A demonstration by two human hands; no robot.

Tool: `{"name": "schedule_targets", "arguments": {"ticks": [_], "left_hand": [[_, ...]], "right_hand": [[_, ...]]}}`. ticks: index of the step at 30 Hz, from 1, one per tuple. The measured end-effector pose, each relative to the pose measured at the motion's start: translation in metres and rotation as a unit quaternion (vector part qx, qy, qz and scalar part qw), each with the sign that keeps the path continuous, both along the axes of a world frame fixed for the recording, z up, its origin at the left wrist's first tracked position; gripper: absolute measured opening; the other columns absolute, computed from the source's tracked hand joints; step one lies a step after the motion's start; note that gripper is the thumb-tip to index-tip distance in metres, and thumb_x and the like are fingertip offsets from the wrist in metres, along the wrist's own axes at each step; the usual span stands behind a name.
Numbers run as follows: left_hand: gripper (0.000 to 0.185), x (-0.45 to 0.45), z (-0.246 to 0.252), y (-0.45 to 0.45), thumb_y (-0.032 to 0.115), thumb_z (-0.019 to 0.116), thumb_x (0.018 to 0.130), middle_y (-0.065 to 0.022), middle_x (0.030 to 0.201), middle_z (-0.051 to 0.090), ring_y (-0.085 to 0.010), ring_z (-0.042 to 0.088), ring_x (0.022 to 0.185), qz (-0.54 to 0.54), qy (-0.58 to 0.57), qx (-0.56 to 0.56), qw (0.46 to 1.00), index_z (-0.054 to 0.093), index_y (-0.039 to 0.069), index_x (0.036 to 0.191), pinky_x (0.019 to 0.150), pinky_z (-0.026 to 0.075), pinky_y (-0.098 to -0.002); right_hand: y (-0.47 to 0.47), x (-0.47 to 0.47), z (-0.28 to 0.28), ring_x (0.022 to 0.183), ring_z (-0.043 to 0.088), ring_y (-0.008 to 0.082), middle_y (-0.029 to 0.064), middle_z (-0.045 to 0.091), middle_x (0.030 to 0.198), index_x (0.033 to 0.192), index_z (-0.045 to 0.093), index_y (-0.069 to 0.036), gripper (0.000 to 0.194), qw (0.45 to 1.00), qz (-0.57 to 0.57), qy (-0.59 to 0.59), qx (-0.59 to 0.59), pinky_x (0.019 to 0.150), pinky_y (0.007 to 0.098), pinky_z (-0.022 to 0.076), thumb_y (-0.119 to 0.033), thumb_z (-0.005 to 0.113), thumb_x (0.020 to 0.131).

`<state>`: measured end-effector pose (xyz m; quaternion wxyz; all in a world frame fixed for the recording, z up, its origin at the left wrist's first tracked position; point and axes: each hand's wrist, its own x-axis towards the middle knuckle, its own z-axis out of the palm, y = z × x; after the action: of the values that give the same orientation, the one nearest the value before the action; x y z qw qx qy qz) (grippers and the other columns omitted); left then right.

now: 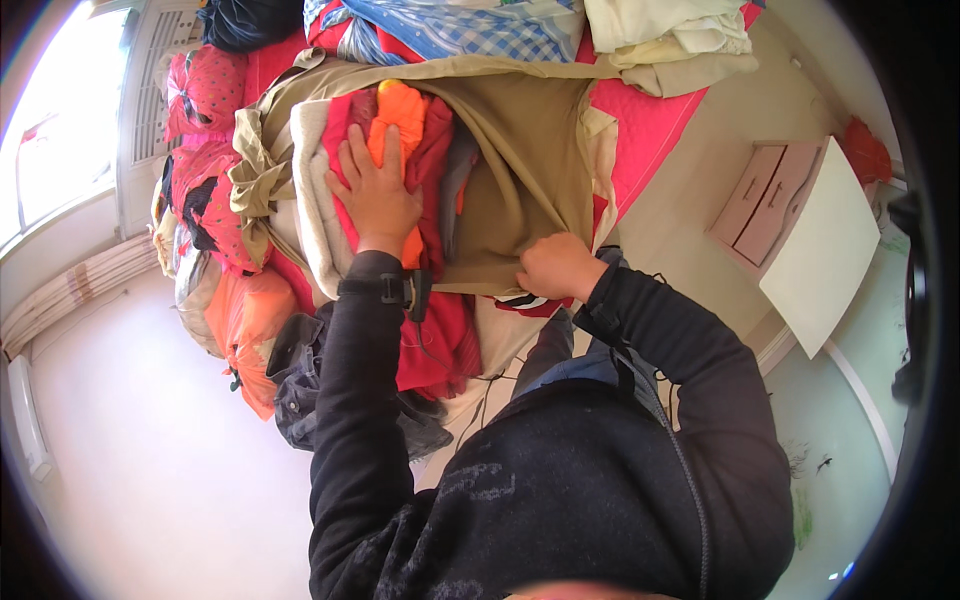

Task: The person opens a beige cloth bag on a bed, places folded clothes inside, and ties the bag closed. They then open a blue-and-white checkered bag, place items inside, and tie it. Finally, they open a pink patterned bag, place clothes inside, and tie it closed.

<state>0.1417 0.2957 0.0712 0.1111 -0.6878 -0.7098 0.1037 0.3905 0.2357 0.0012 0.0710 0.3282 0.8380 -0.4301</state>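
My left hand (379,195) lies spread on a stack of folded clothes, its fingertips on a red garment (341,131) and a bright orange piece of clothing (401,116). A thick cream fabric (311,187) stands folded along the stack's left side. Under and around the pile spreads a large khaki cloth (517,142), its left end bunched up. My right hand (559,266) is closed on the near edge of that cloth. Between the stack and my right hand, a grey fabric (457,172) shows partly inside the cloth.
The bed's pink-red cover (652,142) lies beneath. Tied bundles, one pink dotted (206,82) and one orange (259,307), line the left. Behind are a blue checked bundle (480,30) and cream fabrics (675,45). Dark jeans (300,405) hang near my left arm; a pink drawer cabinet (772,195) stands right.
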Motion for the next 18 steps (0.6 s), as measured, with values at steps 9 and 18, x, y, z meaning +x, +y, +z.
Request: {"name": "schedule_targets", "arguments": {"ticks": [9, 18], "left_hand": [[0.103, 0.042, -0.038, -0.012, 0.032, 0.084, 0.066, -0.0195, 0.161, 0.018, -0.0410, 0.022, 0.147, -0.016, -0.105, -0.083, 0.991, 0.031, 0.027, 0.154, 0.112, 0.026, -0.0655], [0.101, 0.061, -0.038, -0.017, 0.036, 0.079, 0.071, -0.0231, 0.164, 0.008, -0.0416, 0.010, 0.151, 0.023, -0.190, -0.216, 0.958, 0.027, 0.026, 0.157, 0.118, 0.014, -0.0618]], "right_hand": [[-0.001, 0.018, 0.028, 0.079, 0.069, 0.0401, 0.0201, 0.071, 0.080, 0.082, 0.074, -0.003, 0.033, 0.999, 0.025, -0.009, -0.024, 0.073, 0.0496, 0.0549, -0.032, 0.058, 0.084], [0.007, 0.036, 0.028, 0.079, 0.069, 0.0420, 0.0226, 0.070, 0.080, 0.080, 0.073, -0.001, 0.032, 0.994, 0.099, -0.021, -0.033, 0.074, 0.0497, 0.0553, -0.031, 0.061, 0.081]]}}
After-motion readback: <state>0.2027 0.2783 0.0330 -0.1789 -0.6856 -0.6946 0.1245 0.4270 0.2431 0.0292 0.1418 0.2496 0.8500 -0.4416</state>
